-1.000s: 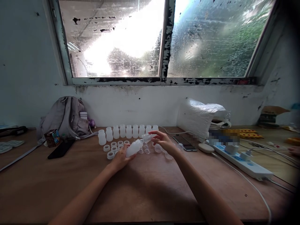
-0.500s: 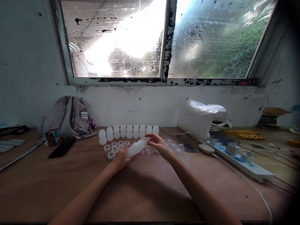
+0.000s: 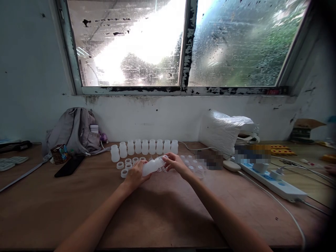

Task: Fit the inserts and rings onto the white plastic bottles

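Observation:
A frosted white plastic bottle [image 3: 150, 168], shaped like a baby bottle, lies tilted between my hands above the table, its top end pointing up and right. My left hand [image 3: 134, 175] is wrapped around its lower body. At the other end, my right hand [image 3: 175, 163] has its fingers closed on the bottle's clear top piece [image 3: 163, 158], which they partly hide. White screw rings [image 3: 124, 173] lie to the left of the bottle, several of them. Behind and beneath my hands are clear small parts, partly covered. Clear domed covers [image 3: 191, 161] sit to the right of my right hand.
Along the wall stands a row of matching bottles [image 3: 138, 147]. On the left are a grey backpack [image 3: 75, 129], a small box [image 3: 59, 154] and a black phone [image 3: 69, 166]. To the right are a silvery bag [image 3: 223, 133], a power strip [image 3: 286, 190] and cables.
My right hand has drawn its fingers in and lowered slightly at the bottle's top. My left hand keeps hold of the bottle in almost the same place.

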`<action>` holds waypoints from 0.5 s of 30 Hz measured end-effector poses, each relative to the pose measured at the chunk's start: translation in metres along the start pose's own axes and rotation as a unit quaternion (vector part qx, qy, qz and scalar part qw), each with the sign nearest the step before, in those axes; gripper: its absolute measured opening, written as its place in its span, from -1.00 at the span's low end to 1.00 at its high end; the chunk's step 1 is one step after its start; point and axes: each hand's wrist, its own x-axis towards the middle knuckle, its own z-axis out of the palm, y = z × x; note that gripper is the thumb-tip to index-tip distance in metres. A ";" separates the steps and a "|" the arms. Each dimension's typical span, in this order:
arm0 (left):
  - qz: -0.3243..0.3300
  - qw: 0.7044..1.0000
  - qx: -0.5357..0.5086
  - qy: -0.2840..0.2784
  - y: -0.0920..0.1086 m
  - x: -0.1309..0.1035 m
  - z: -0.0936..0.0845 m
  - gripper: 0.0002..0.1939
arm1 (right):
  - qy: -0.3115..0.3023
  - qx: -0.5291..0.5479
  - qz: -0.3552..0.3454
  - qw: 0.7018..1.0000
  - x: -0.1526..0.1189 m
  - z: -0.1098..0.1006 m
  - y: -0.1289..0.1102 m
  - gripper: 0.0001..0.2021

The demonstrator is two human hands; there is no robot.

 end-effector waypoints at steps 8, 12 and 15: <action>0.095 0.994 -0.009 -0.060 -0.001 -0.001 -0.012 -0.52 | -0.081 0.081 0.115 0.987 -0.006 0.000 -0.001 -0.59; 0.095 0.992 -0.013 -0.077 -0.005 -0.002 -0.014 -0.52 | -0.134 0.028 0.181 0.974 -0.009 0.009 0.002 -0.51; 0.083 0.992 -0.025 -0.089 -0.009 -0.002 -0.015 -0.50 | -0.133 -0.008 0.183 0.974 -0.009 0.015 0.008 -0.49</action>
